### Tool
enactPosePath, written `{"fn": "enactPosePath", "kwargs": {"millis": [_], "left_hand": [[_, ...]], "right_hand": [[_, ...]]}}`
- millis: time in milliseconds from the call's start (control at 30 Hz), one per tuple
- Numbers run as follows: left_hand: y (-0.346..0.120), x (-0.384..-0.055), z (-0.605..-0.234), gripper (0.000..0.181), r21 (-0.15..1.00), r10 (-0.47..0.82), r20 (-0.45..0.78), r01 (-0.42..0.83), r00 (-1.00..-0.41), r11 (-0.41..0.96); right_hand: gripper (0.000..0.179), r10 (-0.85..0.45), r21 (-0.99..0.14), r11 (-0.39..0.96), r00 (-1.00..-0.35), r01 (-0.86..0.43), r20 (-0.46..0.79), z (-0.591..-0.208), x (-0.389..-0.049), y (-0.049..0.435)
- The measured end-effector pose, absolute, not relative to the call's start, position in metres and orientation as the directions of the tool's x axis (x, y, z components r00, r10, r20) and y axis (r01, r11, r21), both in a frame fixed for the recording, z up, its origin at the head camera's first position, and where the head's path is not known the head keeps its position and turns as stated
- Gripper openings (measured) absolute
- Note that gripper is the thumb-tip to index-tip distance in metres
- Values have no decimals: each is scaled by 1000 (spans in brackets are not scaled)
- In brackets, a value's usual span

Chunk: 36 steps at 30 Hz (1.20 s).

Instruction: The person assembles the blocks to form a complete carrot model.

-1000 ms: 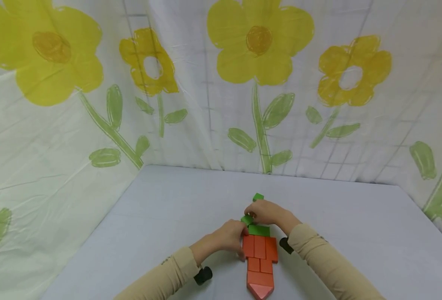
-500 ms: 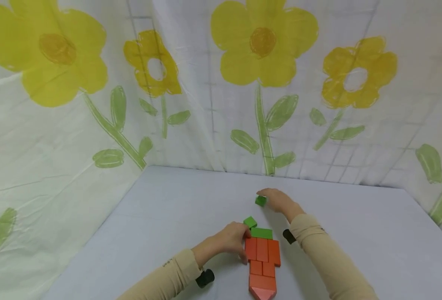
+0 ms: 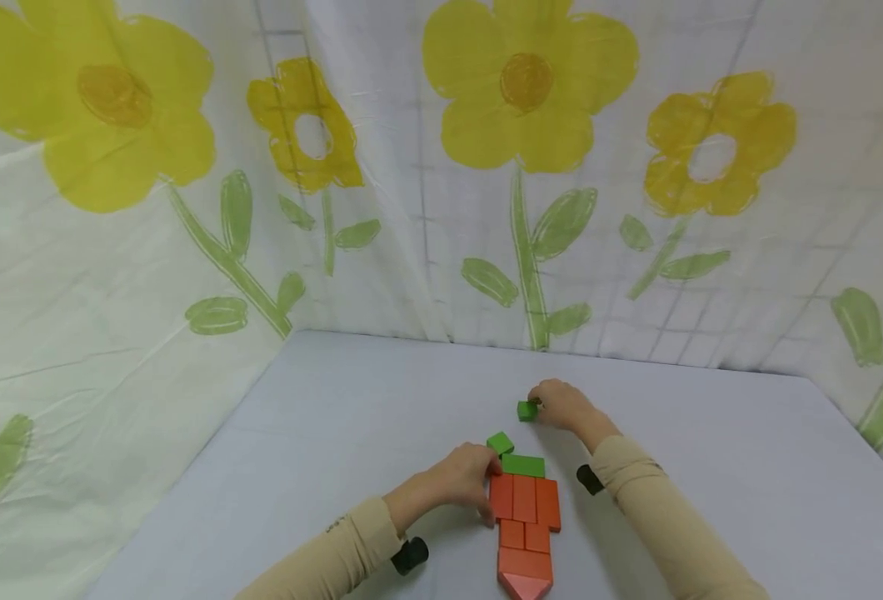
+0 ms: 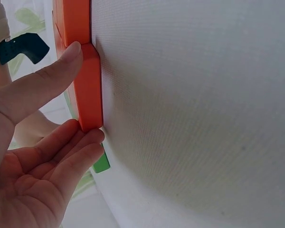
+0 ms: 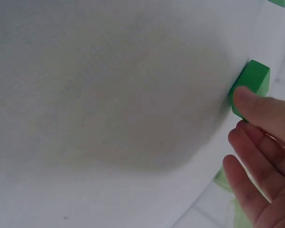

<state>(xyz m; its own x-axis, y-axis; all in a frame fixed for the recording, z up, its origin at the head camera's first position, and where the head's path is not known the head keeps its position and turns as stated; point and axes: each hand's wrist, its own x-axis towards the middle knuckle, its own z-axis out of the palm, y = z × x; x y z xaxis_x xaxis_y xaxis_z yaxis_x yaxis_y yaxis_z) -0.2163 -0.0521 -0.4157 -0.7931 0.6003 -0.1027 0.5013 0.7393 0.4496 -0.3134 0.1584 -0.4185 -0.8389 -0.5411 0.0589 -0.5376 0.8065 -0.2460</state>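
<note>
Red and orange-red blocks lie fitted together on the table, ending near the bottom in a triangular red block. Beyond them sits a rectangular green block, with a small tilted green block at its far left corner. My left hand holds the leftmost red block of the wide row, thumb at its near end and fingers at its far end. Farther back, my right hand pinches another green block on the table; the thumb covers part of it.
A pale table spreads around the blocks. A white curtain with yellow flowers hangs behind it and along the left side. Dark wrist devices sit under both sleeves.
My right hand has left the small green block near the rectangular one and moved farther back to another green block, which has turned and shifted slightly nearer. My left hand keeps its place.
</note>
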Motion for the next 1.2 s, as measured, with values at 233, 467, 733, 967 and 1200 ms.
{"fn": "enactPosePath", "kwargs": {"millis": [233, 467, 733, 967, 1200], "left_hand": [[-54, -215, -414, 51, 452, 614, -86, 518, -785, 726], [-54, -215, -414, 51, 454, 620, -84, 524, -780, 721], [-55, -215, -413, 51, 459, 623, -81, 525, -778, 716], [-54, -215, -413, 52, 458, 618, -83, 521, -782, 721], [-54, -214, -413, 52, 466, 611, -91, 508, -787, 724]], "right_hand": [[27, -496, -296, 824, -868, -483, 34, -414, -298, 169], [26, -489, -318, 817, -870, -481, 59, -417, -274, 185], [17, -493, -303, 814, -865, -496, 92, -420, -255, 189], [18, -481, -293, 823, -872, -486, 93, -425, -253, 186], [29, -490, -333, 809, -868, -485, 72, -425, -251, 183]]}}
